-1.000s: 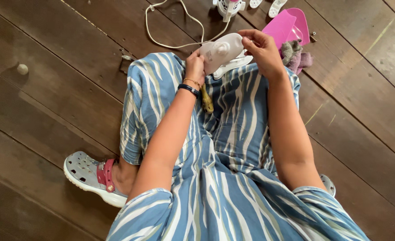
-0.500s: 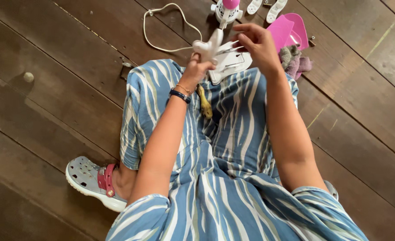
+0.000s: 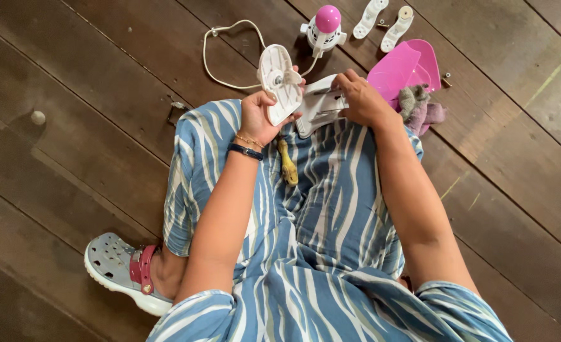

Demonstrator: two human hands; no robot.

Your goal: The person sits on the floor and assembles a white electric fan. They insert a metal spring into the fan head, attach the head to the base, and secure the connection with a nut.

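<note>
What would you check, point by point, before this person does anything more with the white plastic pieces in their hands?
1. Left hand has a firm hold on the white oval cover: ok, fingers wrap its lower edge.
2. Right hand is on the white flat part: ok, it rests on the part, which lies on the lap.
3. Yellow-handled tool within reach: ok, it lies on the striped dress between the arms.
4. White cord clear of the hands: ok, it loops on the wooden floor.
5. Small screws accounted for: cannot tell, too small to see.
6. Pink plastic piece out of the way: ok, beside the right hand.
</note>
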